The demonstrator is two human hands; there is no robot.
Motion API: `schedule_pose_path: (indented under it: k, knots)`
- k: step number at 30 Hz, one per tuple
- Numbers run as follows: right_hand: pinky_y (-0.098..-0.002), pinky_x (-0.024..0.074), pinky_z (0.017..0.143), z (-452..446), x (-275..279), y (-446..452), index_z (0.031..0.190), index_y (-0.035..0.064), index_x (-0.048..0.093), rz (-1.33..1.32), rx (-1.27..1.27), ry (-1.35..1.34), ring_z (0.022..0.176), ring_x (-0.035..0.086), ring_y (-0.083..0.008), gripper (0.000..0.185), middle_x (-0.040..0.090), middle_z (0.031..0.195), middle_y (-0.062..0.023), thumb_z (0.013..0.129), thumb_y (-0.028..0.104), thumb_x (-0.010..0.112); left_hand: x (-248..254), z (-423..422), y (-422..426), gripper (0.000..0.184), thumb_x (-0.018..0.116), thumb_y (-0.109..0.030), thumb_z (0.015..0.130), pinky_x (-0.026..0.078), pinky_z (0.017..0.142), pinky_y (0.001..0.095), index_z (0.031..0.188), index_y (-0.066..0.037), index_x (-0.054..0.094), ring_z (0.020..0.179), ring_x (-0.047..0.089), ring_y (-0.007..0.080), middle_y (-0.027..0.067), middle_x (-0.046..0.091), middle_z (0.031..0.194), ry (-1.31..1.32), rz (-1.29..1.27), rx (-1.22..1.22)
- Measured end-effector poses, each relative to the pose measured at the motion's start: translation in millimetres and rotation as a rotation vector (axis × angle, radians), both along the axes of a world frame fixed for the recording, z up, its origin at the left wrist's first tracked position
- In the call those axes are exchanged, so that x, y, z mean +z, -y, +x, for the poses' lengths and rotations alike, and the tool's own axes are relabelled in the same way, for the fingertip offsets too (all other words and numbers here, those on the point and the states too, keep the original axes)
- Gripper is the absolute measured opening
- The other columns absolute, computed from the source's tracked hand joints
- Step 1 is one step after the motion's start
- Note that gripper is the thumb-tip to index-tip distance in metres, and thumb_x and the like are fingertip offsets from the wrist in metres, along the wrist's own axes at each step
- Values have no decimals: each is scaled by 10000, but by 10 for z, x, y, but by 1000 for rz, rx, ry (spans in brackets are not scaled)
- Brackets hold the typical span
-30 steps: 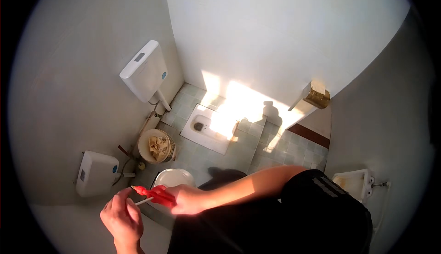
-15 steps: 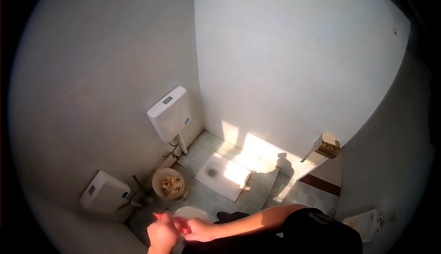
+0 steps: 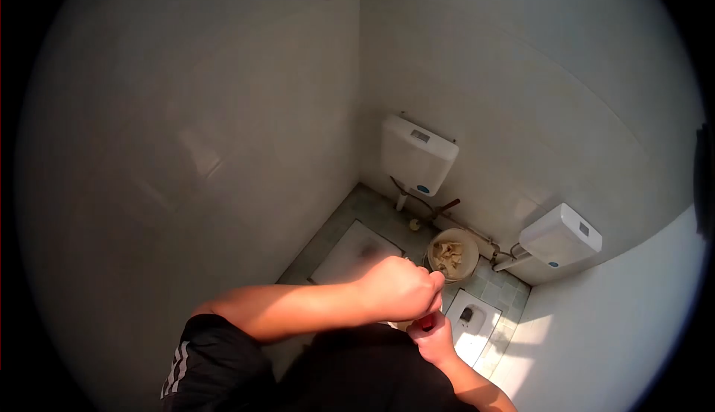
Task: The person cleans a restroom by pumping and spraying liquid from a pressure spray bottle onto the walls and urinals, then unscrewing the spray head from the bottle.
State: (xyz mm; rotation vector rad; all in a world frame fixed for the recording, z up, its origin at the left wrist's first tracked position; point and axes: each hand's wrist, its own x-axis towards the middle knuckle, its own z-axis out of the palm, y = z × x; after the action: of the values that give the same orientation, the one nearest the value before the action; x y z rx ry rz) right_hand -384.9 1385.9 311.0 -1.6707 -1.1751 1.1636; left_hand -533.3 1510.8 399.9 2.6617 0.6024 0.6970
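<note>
1. at five o'clock in the view, the red piece (image 3: pixel 427 322) sits mostly hidden inside the right hand (image 3: pixel 435 342), which curls around it.
2. just toward its eleven o'clock, the left hand (image 3: pixel 402 290) is fisted; cannot tell around what.
3. probably light, stiff, smooth plastic: hold its middle.

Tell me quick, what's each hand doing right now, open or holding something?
Left hand: closed; can't tell whether it holds anything.
Right hand: closed, holding a red object.
</note>
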Motion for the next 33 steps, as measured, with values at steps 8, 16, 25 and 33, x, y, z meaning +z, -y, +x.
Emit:
schedule_pose_path:
  k: [8,16,25,33]
  knots:
    - [-241,464,671,-395,-235,-227,913,16,579,-60,480,-253,726,549,-59,164,621,811,11,761,-15,634,-622,-582,681,229,543,-222,821,480,522,473,739,-10,508,524,579,373,163,579,578,25,-396,563]
    - [-240,461,686,-88,-400,84,929,25,588,-193,1047,-141,746,547,-59,175,628,834,2,770,9,658,-363,-389,1679,188,578,-224,794,479,441,415,725,-49,562,484,591,299,115,583,556,27,-263,1073]
    - [-277,477,790,-124,-277,506,1015,-9,602,-254,1332,-252,847,589,-105,257,661,906,-29,765,34,645,400,-298,2695,153,593,-202,744,493,457,406,716,-52,579,507,610,312,130,587,560,107,-12,1494]
    - [-245,467,751,-201,-275,713,1050,1,594,-258,1296,-321,793,572,-71,285,647,858,-15,774,36,657,-541,-25,2918,302,591,-306,819,492,454,420,928,-24,595,495,599,315,146,594,626,-160,-448,1440]
